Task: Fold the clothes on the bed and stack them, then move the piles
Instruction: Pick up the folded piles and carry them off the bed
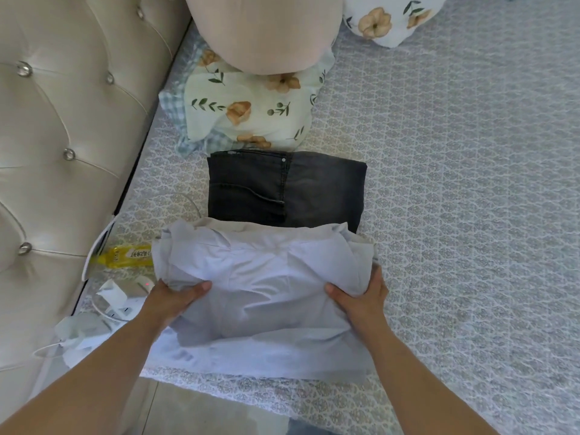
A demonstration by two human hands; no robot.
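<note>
A pile of pale, whitish folded clothes (263, 277) sits near the bed's front edge, its top layers bunched. My left hand (171, 298) grips the pile's left side, thumb on top and fingers tucked under. On the right side my right hand (361, 293) holds it the same way. Just behind the pile lies a folded pair of dark grey jeans (282, 186), flat on the patterned grey bedspread (455, 183). The pile overlaps the jeans' near edge.
A floral pillow (251, 111) and a pink cushion (263, 32) lie behind the jeans; another floral pillow (386, 20) at the back. The tufted headboard (62, 120) runs along the left. A yellow bottle (125, 254), chargers and cables (110, 306) lie beside it.
</note>
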